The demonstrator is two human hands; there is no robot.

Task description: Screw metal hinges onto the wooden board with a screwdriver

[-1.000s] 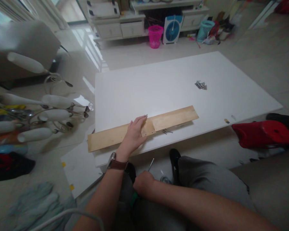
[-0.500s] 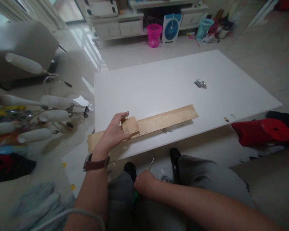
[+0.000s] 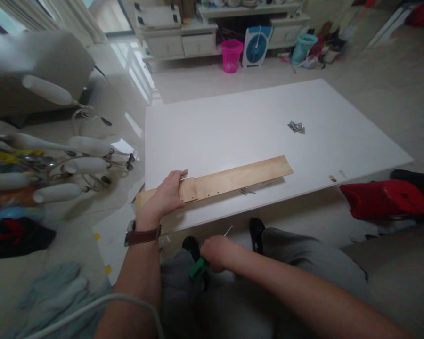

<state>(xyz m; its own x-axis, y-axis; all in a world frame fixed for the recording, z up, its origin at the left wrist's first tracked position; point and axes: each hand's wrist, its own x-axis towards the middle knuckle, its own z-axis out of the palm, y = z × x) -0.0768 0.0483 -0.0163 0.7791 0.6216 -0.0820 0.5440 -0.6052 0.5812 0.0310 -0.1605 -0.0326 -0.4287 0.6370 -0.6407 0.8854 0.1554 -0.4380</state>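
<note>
My left hand point(image 3: 166, 195) is closed across a small wooden block point(image 3: 188, 190) that lies against a long wooden plank point(image 3: 247, 177), thumb at the near edge and fingers at the far edge. A small metal bracket point(image 3: 184, 174) shows at its fingertips. Dark holes dot the plank's near edge. Low over my lap, my right hand point(image 3: 217, 252) is wrapped round a screwdriver with a green handle point(image 3: 198, 269); its thin shaft sticks out on the far side. A few screws point(image 3: 246, 191) lie just under the plank's near side on a white board point(image 3: 226, 129).
A pile of metal brackets point(image 3: 297, 126) lies on the board's far right, with small fittings point(image 3: 332, 178) near its front edge. A red stool point(image 3: 385, 197) stands at the right. White-handled metal items point(image 3: 88, 165) crowd the left. A pale cable point(image 3: 127, 299) crosses low in front.
The wooden block, tilted up before, now lies flat along the plank under my left hand. My right hand has turned, showing more of the green handle. The view has shifted slightly.
</note>
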